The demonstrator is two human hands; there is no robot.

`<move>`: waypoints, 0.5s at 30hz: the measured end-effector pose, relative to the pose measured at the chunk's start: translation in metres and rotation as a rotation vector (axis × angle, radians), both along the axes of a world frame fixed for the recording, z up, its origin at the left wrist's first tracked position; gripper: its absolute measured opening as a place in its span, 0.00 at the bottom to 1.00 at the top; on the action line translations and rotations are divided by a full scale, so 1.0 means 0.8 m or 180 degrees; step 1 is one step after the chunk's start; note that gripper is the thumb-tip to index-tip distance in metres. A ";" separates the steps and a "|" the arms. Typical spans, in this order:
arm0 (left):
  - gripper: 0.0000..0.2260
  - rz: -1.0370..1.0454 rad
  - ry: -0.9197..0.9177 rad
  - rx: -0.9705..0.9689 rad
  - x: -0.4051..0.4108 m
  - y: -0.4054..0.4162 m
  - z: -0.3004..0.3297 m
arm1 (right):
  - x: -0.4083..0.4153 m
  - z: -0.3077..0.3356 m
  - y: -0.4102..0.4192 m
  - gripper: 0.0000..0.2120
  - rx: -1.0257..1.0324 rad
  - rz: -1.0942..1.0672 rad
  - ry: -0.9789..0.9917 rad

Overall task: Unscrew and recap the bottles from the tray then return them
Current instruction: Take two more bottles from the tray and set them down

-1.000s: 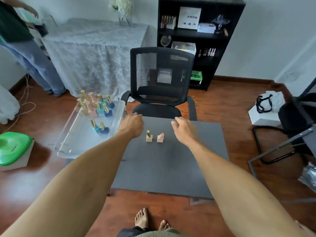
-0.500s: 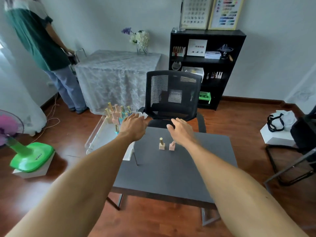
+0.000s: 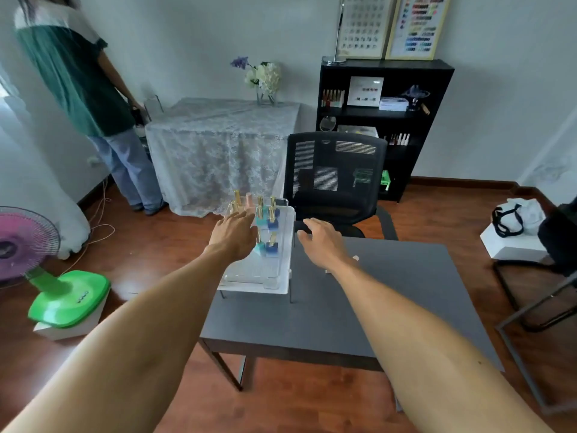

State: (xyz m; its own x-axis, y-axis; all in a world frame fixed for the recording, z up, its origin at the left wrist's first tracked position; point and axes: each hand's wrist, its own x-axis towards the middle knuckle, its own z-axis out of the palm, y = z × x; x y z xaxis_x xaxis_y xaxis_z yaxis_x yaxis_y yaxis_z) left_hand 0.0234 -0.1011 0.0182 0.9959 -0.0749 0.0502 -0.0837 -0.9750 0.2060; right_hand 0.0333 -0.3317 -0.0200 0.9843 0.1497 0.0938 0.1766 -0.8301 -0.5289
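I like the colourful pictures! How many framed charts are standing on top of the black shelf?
2. The left chart shows rows of small pale samples. The right chart, with bright colour swatches, stands right beside it. None looks hidden.

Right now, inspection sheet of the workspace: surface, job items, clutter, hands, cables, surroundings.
Surface: dark grey table; white stand at its left edge.
Job's things: clear tray on the stand; gold-capped bottles upright at its far end; two small pale items on the table beside the right wrist, mostly hidden.
Clutter: nothing seen on the table.
Hands: left hand open, over the tray; right hand open, above the table's far edge; neither holds anything.
Cables: cords on the floor, far left.
Surroundings: office chair behind the table; fan left; black shelf; a person standing far left.
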 end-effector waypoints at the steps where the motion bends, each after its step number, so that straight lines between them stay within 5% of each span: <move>1: 0.18 -0.0024 0.0016 -0.0012 0.000 0.010 -0.004 | -0.004 -0.002 0.010 0.19 0.0086 -0.0008 0.0019; 15: 0.23 -0.0456 0.0532 -0.0522 0.019 0.057 -0.045 | 0.000 -0.035 0.081 0.25 -0.0007 -0.0020 0.0431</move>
